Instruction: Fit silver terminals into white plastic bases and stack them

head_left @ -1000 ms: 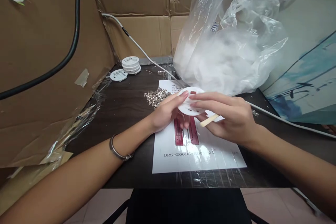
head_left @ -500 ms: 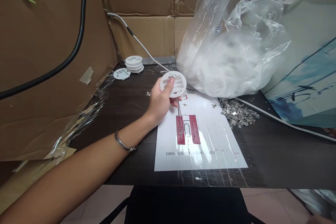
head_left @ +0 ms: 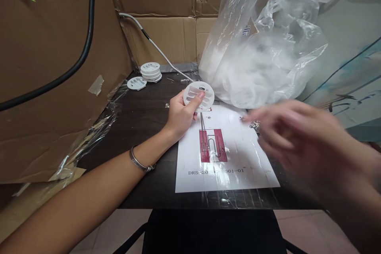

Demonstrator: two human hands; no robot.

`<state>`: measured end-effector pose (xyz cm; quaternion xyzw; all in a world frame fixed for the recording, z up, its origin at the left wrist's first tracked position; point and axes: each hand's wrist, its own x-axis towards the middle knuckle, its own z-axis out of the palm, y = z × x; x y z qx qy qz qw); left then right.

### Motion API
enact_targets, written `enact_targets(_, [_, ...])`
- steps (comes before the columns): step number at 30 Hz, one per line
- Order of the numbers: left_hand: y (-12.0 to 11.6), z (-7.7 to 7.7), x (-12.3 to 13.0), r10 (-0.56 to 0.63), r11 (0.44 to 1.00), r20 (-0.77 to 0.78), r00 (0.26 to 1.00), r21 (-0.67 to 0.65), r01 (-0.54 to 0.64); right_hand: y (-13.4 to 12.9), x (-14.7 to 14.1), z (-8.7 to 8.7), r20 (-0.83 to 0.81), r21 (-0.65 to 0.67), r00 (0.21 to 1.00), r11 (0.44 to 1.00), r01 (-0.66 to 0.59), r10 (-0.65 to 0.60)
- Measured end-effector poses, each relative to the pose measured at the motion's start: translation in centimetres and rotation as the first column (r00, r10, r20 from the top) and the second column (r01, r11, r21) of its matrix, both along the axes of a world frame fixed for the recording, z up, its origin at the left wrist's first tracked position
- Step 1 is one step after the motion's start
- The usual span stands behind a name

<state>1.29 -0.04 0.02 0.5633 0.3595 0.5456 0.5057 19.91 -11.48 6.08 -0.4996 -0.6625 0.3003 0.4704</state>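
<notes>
A round white plastic piece with slots is held in my left hand, the thumb pressed on its face. It is raised above the top of a printed sheet. My right hand is blurred by motion over the sheet's right side, its fingertips near small metal parts; whether it holds anything cannot be seen. Thin metal tweezers point down below the white piece, over the sheet's red drawing.
Several round white pieces are stacked at the back left, with one beside them. A large clear plastic bag fills the back right. A white cable runs down the cardboard wall.
My right hand has come in from the right and now covers most of the metal parts. The white piece in my left hand has tilted and shifted slightly right.
</notes>
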Motion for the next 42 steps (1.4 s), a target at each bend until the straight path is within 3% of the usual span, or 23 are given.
enact_targets(2, [-0.1, 0.1, 0.0, -0.005, 1.000, -0.002, 1.000, -0.007, 0.005, 3.9, 0.5, 0.0, -0.191, -0.321, 0.976, 0.946, 0.036, -0.102])
enact_targets(3, [-0.1, 0.1, 0.0, -0.002, 1.000, -0.004, 1.000, -0.011, 0.002, 5.7, 0.9, -0.1, -0.176, -0.382, 0.966, 0.918, 0.110, -0.189])
enact_targets(5, [-0.1, 0.0, 0.0, 0.006, 1.000, -0.003, 1.000, -0.012, -0.006, 8.5, 1.7, -0.6, -0.118, -0.370, 0.940, 0.893, 0.257, -0.320])
enact_targets(8, [0.1, -0.1, 0.0, 0.017, 1.000, 0.012, 1.000, -0.016, -0.017, 9.5, 1.8, -1.6, 0.024, -0.164, 0.924, 0.910, 0.380, -0.381])
enact_targets(10, [0.1, -0.1, 0.0, 0.036, 0.999, 0.024, 0.999, -0.020, -0.035, 8.9, 0.8, -2.3, 0.174, -0.082, 0.937, 0.944, 0.319, -0.302])
enact_targets(13, [0.1, 0.0, 0.0, 0.083, 0.996, 0.033, 0.996, -0.021, -0.083, 7.8, -1.3, -3.5, 0.360, -0.239, 0.933, 0.964, 0.113, -0.020])
enact_targets(15, [0.1, 0.1, 0.1, 0.109, 0.994, 0.047, 0.993, -0.025, -0.108, 7.7, -2.2, -4.3, 0.421, -0.306, 0.905, 0.949, 0.081, 0.059])
enact_targets(23, [0.2, 0.2, 0.4, 0.133, 0.984, 0.112, 0.985, -0.135, -0.118, 9.1, -2.9, -4.6, 0.443, -0.377, 0.892, 0.922, 0.090, 0.094])
enact_targets(29, [0.3, 0.2, 0.4, 0.159, 0.980, 0.146, 0.976, -0.140, -0.139, 8.9, -2.7, -4.2, 0.435, -0.420, 0.877, 0.907, -0.001, 0.203])
enact_targets(36, [0.4, 0.1, 0.4, 0.158, 0.982, 0.139, 0.978, -0.127, -0.140, 8.2, -2.0, -4.5, 0.486, -0.373, 0.864, 0.926, 0.065, 0.135])
enact_targets(42, [0.4, -0.1, 0.4, 0.158, 0.982, 0.114, 0.981, -0.122, -0.144, 8.2, -1.7, -4.3, 0.480, -0.374, 0.860, 0.927, 0.021, 0.174])
